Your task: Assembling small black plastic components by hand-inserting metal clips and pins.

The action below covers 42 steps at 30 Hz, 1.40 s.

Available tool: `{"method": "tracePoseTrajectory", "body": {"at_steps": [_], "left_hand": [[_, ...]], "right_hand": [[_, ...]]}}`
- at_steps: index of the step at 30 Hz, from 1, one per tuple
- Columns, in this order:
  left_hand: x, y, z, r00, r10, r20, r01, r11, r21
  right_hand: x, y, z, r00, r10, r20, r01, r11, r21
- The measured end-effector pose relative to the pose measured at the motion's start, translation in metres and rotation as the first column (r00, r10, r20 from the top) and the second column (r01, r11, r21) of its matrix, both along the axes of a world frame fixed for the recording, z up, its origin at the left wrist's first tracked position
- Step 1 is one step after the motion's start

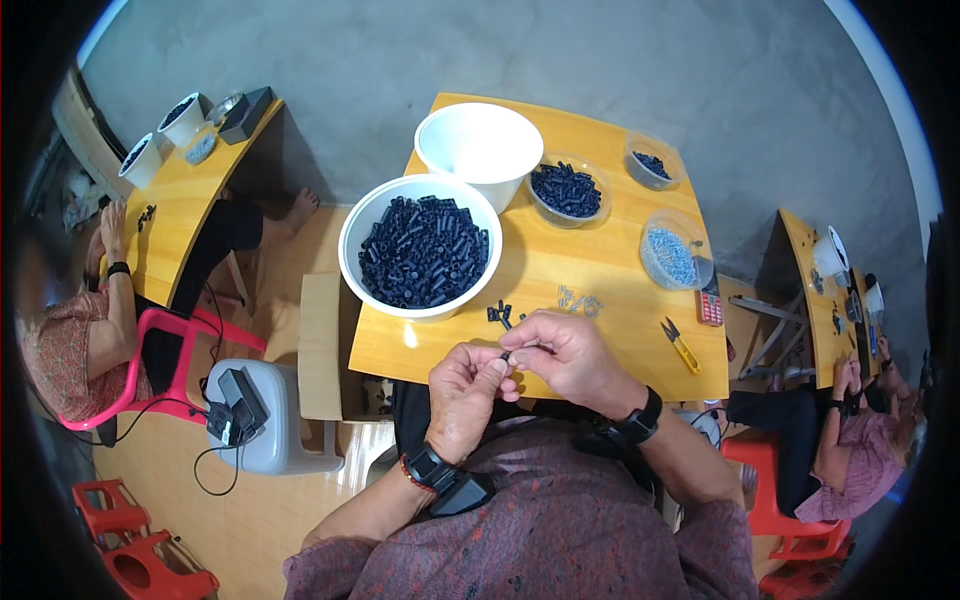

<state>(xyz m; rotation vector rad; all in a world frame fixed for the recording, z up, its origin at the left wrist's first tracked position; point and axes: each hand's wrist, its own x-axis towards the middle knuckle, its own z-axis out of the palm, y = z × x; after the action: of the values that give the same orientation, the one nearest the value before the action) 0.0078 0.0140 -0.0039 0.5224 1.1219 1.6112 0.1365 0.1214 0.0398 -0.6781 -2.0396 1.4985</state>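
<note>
My left hand [463, 396] pinches a small black part [506, 356] between thumb and fingertips at the table's near edge. Close against it, my right hand [568, 358] has its thumb and fingers pressed together at the same part; whatever lies inside that pinch is too small to make out. Just beyond my hands lie a few loose black pieces [499, 312] and a scatter of small pale pieces [578, 301]. A large white tub [357, 262] heaped with short black tubular parts stands to the left of them.
An empty-looking white tub [478, 135], bowls of black parts [567, 190] [650, 164] and a bowl of light-blue pieces [671, 256] stand farther back. Yellow-handled snips [682, 347] and a red calculator [709, 306] lie at right. People sit at tables on both sides.
</note>
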Motion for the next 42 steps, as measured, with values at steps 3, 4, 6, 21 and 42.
{"method": "tracePoseTrajectory", "body": {"at_steps": [3,4,6,21,42], "left_hand": [[-0.004,-0.001,0.003,0.996,-0.026,0.087,0.027,1.000,-0.001],[-0.004,-0.001,0.003,0.990,-0.029,0.140,0.031,0.999,-0.013],[-0.008,-0.003,0.000,0.984,-0.042,0.171,0.042,0.999,0.004],[-0.014,-0.007,0.007,0.978,-0.204,0.040,0.207,0.973,-0.097],[-0.066,-0.007,0.008,0.670,0.714,-0.205,-0.663,0.699,0.267]], "right_hand": [[0.009,-0.001,-0.006,0.995,-0.070,-0.069,0.065,0.995,-0.074],[0.011,-0.003,-0.004,0.995,-0.070,-0.068,0.065,0.995,-0.074],[0.013,-0.010,0.005,0.998,0.003,0.057,-0.014,0.982,0.189],[0.011,-0.033,-0.001,0.982,-0.102,0.157,-0.006,0.822,0.570],[0.012,0.016,-0.014,0.944,-0.300,0.140,0.227,0.893,0.388]]}}
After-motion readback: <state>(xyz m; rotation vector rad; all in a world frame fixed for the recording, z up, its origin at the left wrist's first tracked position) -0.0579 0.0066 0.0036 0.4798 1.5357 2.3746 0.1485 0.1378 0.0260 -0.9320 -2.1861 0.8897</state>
